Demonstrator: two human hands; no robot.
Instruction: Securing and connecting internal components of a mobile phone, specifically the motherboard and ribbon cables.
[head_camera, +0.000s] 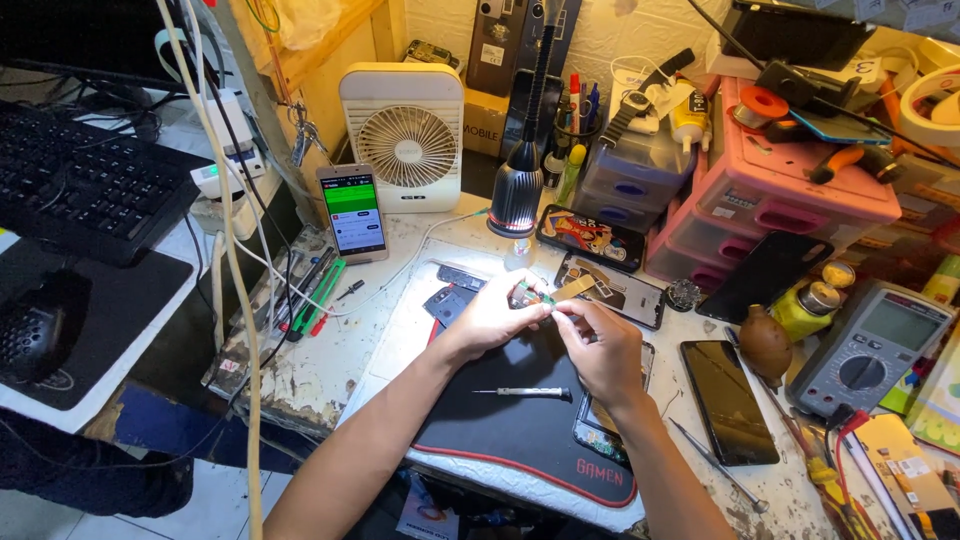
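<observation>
Small circuit board (533, 293) pinched btwn left hand (495, 317) & right hand (600, 345).

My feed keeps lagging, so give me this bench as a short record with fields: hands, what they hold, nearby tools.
left hand: pinches a small green circuit part
right hand: fingertips on the same part
surface: black work mat under a lit desk lamp
nearest tool: screwdriver lying on the mat, untouched
right of hands: dark phone, multimeter
behind: small white fan, propped phone with lit screen

That little green part (533, 293) is too tiny to make out, mostly buried under fingers (520, 305); at 9 o'clock, the keyboard (80, 190) gets cropped.
</observation>
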